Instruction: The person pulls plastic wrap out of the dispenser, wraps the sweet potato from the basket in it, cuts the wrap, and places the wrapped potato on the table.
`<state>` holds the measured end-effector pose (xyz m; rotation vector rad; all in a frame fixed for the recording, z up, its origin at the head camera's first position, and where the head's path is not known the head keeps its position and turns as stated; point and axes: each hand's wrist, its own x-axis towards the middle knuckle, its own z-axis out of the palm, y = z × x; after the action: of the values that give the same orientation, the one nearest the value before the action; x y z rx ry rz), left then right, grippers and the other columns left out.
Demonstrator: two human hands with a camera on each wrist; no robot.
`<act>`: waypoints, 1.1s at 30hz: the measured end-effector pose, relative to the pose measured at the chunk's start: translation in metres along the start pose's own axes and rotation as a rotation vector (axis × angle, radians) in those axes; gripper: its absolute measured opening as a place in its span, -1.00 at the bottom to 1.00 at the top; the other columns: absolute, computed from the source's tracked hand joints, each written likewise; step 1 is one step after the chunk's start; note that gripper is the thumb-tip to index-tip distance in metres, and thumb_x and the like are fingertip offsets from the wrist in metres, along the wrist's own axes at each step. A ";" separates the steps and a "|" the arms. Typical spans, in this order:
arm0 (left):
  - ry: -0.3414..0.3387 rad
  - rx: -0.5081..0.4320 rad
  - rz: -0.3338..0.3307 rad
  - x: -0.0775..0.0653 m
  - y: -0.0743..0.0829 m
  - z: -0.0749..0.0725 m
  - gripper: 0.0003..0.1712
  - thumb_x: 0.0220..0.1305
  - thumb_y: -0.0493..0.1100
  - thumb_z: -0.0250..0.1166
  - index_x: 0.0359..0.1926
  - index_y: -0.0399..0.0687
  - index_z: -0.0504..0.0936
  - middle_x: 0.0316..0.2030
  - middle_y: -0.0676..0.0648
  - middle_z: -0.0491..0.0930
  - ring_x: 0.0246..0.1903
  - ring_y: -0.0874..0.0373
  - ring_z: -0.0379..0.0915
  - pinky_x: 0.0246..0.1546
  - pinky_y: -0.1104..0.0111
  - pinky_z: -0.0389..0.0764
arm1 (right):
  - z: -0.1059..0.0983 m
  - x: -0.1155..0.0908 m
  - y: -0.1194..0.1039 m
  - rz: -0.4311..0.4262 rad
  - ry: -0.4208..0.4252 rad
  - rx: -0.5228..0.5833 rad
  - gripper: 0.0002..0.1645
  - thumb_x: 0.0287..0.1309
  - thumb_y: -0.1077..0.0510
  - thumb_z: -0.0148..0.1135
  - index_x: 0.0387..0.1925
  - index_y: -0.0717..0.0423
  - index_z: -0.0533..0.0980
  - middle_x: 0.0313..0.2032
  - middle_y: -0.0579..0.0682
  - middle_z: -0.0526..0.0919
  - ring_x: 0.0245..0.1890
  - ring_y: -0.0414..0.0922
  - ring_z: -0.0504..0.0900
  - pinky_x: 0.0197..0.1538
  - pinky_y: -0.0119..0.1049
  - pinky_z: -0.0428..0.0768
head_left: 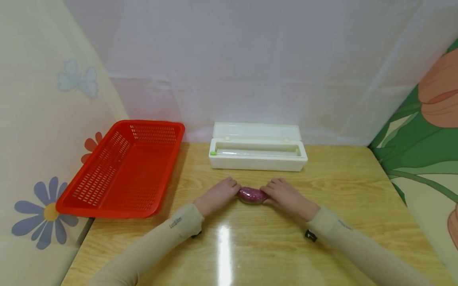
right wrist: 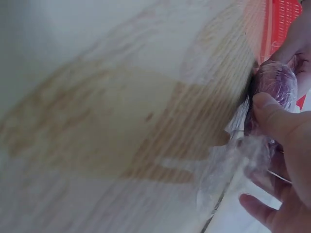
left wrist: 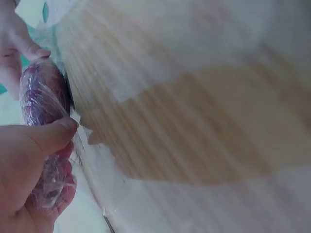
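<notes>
A purple, oblong bundle (head_left: 252,195) wrapped in clear cling film lies crosswise between both hands, low over the table. My left hand (head_left: 220,194) grips its left end; in the left wrist view the thumb (left wrist: 58,132) presses on the film and the fingers curl beneath. At the other end, my right hand (head_left: 286,198) holds it, with the thumb (right wrist: 272,114) on the wrapped side and the fingers round the crumpled film (right wrist: 252,153). What exactly is inside the wrap cannot be told.
Behind the hands stands a white cling film dispenser (head_left: 257,163), lid (head_left: 257,130) raised, a roll inside and a green slider (head_left: 213,153) at its left. A red plastic basket (head_left: 161,198) sits at the left edge of the wooden table (head_left: 264,254). A white cloth hangs behind.
</notes>
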<state>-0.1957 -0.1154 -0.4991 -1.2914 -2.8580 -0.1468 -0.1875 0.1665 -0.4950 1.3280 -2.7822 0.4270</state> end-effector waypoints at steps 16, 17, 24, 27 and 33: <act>-0.061 0.026 -0.074 0.000 -0.005 0.001 -0.49 0.62 -0.19 0.06 0.48 -0.19 0.40 0.28 -0.17 0.54 0.31 -0.08 0.39 0.41 -0.01 0.38 | 0.004 0.001 0.000 0.060 0.003 0.035 -0.37 0.41 -0.11 0.30 0.26 0.28 0.57 -0.10 0.01 0.62 -0.09 -0.08 0.54 0.08 -0.09 0.56; -0.067 0.014 -0.081 0.000 -0.004 0.001 -0.48 0.62 -0.16 0.07 0.49 -0.19 0.39 0.28 -0.17 0.54 0.31 -0.09 0.39 0.41 -0.01 0.38 | 0.004 0.001 0.000 0.065 0.001 0.039 -0.39 0.41 -0.11 0.31 0.24 0.27 0.58 -0.10 0.00 0.62 -0.10 -0.09 0.54 0.08 -0.09 0.56; -0.049 -0.057 -0.132 0.000 -0.001 -0.010 -0.26 0.46 0.12 0.30 0.50 -0.10 0.39 0.26 -0.15 0.50 0.29 -0.07 0.36 0.37 -0.03 0.37 | 0.007 0.003 0.003 0.080 -0.010 0.067 -0.44 0.37 -0.13 0.34 0.14 0.22 0.65 -0.11 -0.03 0.62 -0.10 -0.11 0.54 0.09 -0.10 0.56; 0.026 -0.076 -0.134 0.000 0.004 -0.016 -0.30 0.42 0.12 0.36 0.43 -0.11 0.48 0.12 -0.13 0.54 0.13 -0.02 0.41 0.24 0.06 0.46 | 0.007 0.002 0.004 0.085 -0.017 0.079 -0.43 0.36 -0.14 0.35 0.13 0.22 0.65 -0.09 -0.04 0.63 -0.07 -0.11 0.54 0.11 -0.08 0.57; 0.033 -0.178 -0.185 0.000 0.014 -0.017 -0.59 0.38 -0.10 0.43 0.13 -0.23 0.66 -0.17 -0.09 0.56 -0.19 0.09 0.51 -0.13 0.27 0.66 | 0.004 0.004 0.003 0.071 -0.019 0.087 -0.46 0.34 -0.12 0.37 0.10 0.22 0.66 -0.10 -0.02 0.64 -0.06 -0.09 0.55 0.11 -0.09 0.57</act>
<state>-0.1855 -0.1077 -0.4807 -1.0321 -2.9900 -0.4280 -0.1920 0.1639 -0.4991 1.2587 -2.8640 0.5479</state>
